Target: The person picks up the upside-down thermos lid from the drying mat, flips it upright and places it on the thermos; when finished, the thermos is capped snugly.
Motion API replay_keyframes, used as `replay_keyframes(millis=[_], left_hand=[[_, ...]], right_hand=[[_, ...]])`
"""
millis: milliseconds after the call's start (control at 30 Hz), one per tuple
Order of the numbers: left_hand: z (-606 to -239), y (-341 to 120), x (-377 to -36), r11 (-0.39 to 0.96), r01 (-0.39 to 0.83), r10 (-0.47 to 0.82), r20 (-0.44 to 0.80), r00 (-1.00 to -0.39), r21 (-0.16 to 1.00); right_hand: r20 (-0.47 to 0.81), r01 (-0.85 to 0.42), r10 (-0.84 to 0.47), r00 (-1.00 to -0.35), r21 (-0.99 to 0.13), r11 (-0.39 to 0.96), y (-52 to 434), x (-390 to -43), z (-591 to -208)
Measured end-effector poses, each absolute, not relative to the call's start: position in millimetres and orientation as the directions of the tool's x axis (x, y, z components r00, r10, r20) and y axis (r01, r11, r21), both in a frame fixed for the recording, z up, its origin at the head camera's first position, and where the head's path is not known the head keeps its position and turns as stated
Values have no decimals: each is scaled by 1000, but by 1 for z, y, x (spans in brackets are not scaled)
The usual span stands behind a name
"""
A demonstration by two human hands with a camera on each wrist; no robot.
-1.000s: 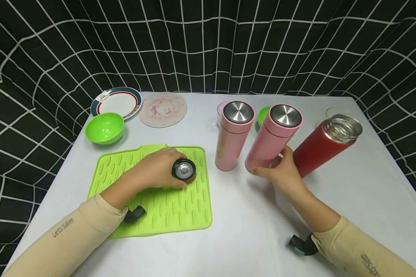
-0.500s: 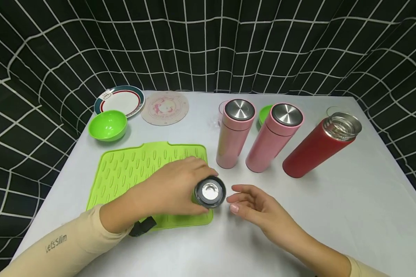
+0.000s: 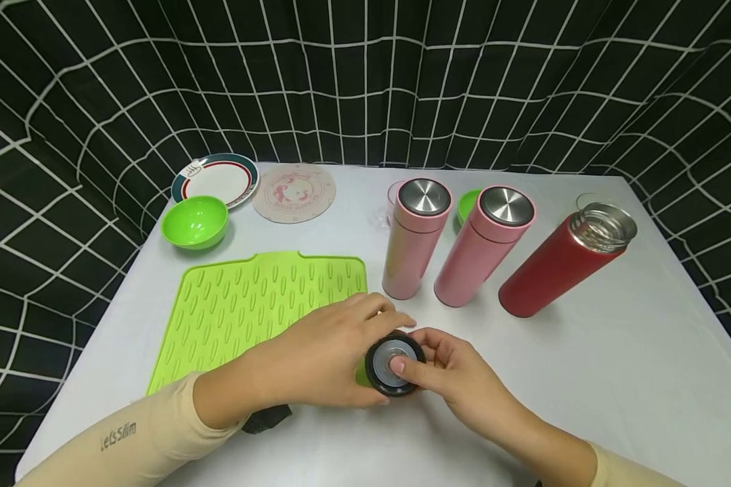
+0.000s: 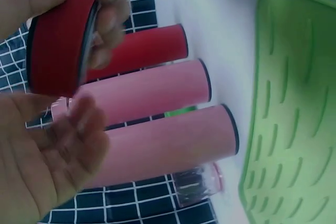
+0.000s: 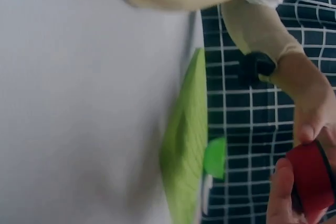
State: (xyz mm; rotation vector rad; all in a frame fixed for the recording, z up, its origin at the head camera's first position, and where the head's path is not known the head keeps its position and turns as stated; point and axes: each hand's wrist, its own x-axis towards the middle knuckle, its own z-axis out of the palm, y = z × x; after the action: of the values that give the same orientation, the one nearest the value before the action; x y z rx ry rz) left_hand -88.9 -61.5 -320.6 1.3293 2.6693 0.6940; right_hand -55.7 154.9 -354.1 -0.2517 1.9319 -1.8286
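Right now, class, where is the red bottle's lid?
In the head view, the lid is held between both hands, left hand and right hand, just off the green mat's front right corner.

Only one piece of writing is showing itself legibly from where I am standing: "LetsSlim", printed in dark letters, is running along the beige left sleeve at about seven o'clock. The round pink coaster at eleven o'clock is carrying a printed design, but its lettering is staying too faint to read.
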Motion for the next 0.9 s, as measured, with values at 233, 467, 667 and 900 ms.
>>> replay_keyframes(millis=[233, 467, 667, 900], left_hand=[[-327, -65, -90, 516, 518, 697, 17, -717, 682], [-334, -60, -93, 175, 485, 677, 253, -691, 857], [-336, -56, -92, 90, 543, 612, 384, -692, 835], [-334, -50, -92, 78, 600, 596, 446, -668, 796]], right_hand=[[721, -835, -424, -549, -496, 238, 159, -68, -347], [898, -979, -440, -34, 59, 196, 153, -84, -335], [920, -965, -392, 7, 109, 237, 152, -87, -332], [940, -914, -340, 30, 163, 371, 159, -88, -338]])
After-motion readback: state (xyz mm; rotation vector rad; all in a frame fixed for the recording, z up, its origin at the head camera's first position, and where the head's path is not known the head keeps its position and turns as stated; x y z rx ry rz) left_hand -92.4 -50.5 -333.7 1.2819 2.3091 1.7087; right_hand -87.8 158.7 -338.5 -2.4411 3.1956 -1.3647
